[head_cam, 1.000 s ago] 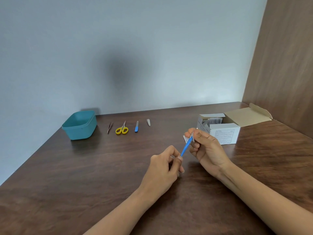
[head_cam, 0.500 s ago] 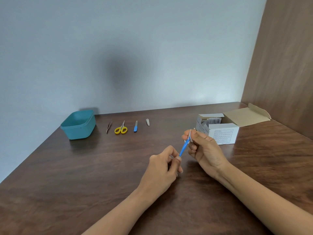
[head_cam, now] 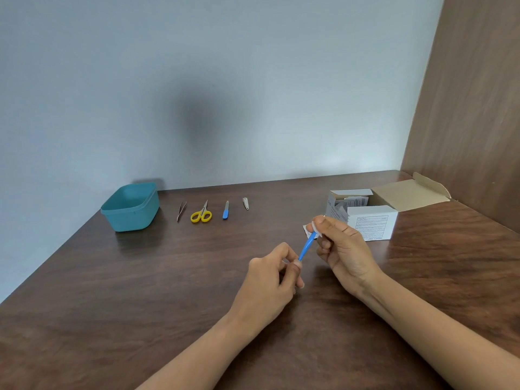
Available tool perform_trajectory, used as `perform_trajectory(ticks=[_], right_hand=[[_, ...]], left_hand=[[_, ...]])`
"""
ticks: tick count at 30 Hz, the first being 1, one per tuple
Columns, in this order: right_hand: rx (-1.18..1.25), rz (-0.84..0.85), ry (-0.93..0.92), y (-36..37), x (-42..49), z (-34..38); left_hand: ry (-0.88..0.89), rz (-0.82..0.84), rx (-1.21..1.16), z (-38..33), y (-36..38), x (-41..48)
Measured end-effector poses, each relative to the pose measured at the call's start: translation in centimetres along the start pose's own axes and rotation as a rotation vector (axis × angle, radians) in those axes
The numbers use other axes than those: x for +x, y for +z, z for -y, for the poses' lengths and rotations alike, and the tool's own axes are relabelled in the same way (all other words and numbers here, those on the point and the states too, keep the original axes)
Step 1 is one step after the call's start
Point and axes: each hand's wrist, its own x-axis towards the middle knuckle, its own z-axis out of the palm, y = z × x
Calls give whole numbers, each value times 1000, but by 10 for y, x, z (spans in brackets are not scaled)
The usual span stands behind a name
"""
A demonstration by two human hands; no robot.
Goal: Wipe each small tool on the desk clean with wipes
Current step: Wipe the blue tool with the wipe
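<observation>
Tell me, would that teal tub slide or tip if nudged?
The teal tub looks like thin plastic with nothing visible inside, so probably light. Its broad low shape suggests sliding on the smooth desk rather than tipping.

Four small tools lie in a row at the back of the desk (head_cam: pixel 140 277): from left to right, tweezers (head_cam: pixel 181 211), scissors (head_cam: pixel 201 214), a file (head_cam: pixel 226 210) and a clipper (head_cam: pixel 246 203). A tub (head_cam: pixel 135 220) sits left of the tweezers. A box (head_cam: pixel 371 220) with packets in it sits far right. In front of the row, the left hand (head_cam: pixel 270 274) holds the near end of a thin tool (head_cam: pixel 306 246). The right hand (head_cam: pixel 342 246) holds a wipe (head_cam: pixel 314 228) on its far end, just in front of the box.
</observation>
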Motion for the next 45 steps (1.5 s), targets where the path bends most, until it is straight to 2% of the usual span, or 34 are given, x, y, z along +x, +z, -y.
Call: perform_trajectory(ticks=[10, 15, 23, 35, 45], right_hand=[[-8, 17, 15, 3, -3, -3], [-159, 56, -13, 5, -8, -8], [-268, 105, -34, 9, -13, -11], [-116, -47, -9, 5, -5, -7], [-81, 131, 103, 6, -7, -5]], left_hand=[[-3, -5, -16, -2, -1, -1], [-2, -37, -42, -1, -1, 0], [22, -49, -36, -3, -2, 1], [25, -40, -20, -4, -1, 1], [16, -59, -72, -4, -2, -2]])
